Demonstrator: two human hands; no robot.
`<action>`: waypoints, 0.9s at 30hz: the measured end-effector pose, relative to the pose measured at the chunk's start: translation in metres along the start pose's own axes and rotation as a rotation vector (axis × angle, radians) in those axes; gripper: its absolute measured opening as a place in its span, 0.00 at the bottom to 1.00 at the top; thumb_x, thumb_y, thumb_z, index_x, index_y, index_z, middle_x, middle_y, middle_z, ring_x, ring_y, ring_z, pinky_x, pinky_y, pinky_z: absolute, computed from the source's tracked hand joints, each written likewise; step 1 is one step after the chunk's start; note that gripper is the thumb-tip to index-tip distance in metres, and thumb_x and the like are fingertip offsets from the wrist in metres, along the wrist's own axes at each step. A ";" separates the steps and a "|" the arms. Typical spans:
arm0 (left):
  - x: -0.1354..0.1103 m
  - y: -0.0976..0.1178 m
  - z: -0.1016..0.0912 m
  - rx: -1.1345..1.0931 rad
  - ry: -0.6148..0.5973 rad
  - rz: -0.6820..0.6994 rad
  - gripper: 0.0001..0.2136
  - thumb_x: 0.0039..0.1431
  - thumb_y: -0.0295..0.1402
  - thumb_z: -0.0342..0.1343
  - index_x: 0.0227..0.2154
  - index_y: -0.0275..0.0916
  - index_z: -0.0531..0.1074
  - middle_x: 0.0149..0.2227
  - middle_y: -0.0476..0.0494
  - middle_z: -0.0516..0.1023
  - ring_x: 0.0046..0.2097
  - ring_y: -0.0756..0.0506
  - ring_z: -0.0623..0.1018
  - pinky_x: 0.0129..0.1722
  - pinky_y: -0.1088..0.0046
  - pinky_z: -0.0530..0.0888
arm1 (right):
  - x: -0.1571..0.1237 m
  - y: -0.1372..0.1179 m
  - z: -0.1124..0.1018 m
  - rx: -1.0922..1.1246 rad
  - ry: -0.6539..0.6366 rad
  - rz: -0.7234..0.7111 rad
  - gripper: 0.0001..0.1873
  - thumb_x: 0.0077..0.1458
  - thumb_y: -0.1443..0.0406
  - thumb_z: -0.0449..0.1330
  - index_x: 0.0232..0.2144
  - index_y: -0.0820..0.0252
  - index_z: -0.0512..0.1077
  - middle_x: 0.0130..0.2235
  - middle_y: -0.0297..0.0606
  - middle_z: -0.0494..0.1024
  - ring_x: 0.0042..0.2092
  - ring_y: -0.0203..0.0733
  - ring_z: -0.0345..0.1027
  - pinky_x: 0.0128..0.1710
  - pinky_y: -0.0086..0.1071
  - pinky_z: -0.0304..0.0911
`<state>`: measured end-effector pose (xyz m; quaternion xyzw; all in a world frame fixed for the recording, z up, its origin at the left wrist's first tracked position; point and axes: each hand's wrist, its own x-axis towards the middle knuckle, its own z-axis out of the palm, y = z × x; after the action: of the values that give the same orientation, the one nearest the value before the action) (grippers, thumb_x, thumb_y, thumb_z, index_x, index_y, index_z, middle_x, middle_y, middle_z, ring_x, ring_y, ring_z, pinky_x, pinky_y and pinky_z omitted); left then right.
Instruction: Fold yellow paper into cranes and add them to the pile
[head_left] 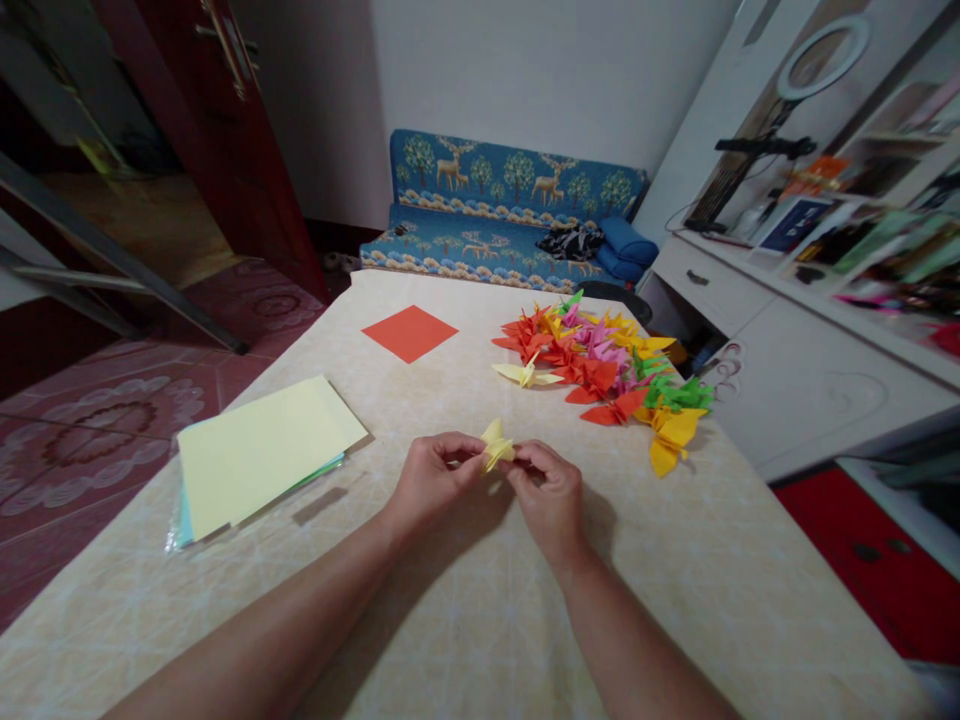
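Between my two hands, above the middle of the table, is a small folded piece of pale yellow paper (496, 447), partly covered by the fingers. My left hand (442, 470) pinches its left side between thumb and forefinger. On the other side, my right hand (547, 490) grips its right edge with the fingertips. Just beyond the hands lies a finished pale yellow paper crane (526, 374) with its wings spread. Behind and right of it sits a heap of folded paper cranes (592, 350) in red, orange, pink, green and yellow.
A red paper square (410, 333) lies flat toward the table's far left. Closer on the left is a stack of pale yellow paper sheets (270, 455) with a clear plastic wrapper. Past the tablecloth (465, 600) stand a blue patterned sofa (480, 240) and, rightward, a white cabinet (810, 370).
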<state>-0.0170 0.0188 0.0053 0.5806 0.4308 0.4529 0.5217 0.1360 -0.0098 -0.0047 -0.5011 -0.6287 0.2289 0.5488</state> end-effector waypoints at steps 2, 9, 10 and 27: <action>0.000 -0.002 0.001 -0.080 0.021 0.012 0.07 0.47 0.33 0.63 0.28 0.36 0.74 0.24 0.49 0.75 0.24 0.52 0.72 0.23 0.80 0.66 | -0.001 0.000 0.002 -0.005 0.001 0.028 0.04 0.52 0.70 0.59 0.28 0.59 0.73 0.29 0.34 0.74 0.31 0.37 0.68 0.31 0.28 0.64; -0.001 -0.001 0.003 -0.091 -0.006 0.018 0.05 0.48 0.31 0.61 0.26 0.36 0.73 0.24 0.49 0.75 0.25 0.52 0.73 0.25 0.80 0.67 | -0.004 0.003 0.005 0.042 0.013 0.111 0.03 0.53 0.66 0.59 0.30 0.59 0.73 0.27 0.33 0.74 0.27 0.36 0.69 0.29 0.27 0.65; -0.001 0.000 0.003 -0.078 -0.007 0.011 0.04 0.49 0.31 0.61 0.27 0.35 0.74 0.25 0.48 0.76 0.26 0.51 0.74 0.26 0.79 0.68 | -0.005 0.004 0.005 0.030 0.021 0.108 0.03 0.54 0.66 0.59 0.30 0.59 0.73 0.27 0.34 0.75 0.27 0.36 0.69 0.29 0.27 0.65; 0.001 -0.003 -0.002 0.060 -0.015 0.279 0.05 0.54 0.32 0.60 0.32 0.40 0.80 0.40 0.39 0.77 0.42 0.45 0.77 0.41 0.71 0.72 | -0.001 -0.013 -0.001 -0.049 0.082 -0.119 0.05 0.54 0.70 0.59 0.30 0.58 0.75 0.40 0.41 0.75 0.37 0.38 0.72 0.32 0.27 0.67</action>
<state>-0.0182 0.0206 0.0030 0.6536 0.3555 0.5034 0.4392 0.1315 -0.0160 0.0064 -0.4852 -0.6397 0.1597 0.5743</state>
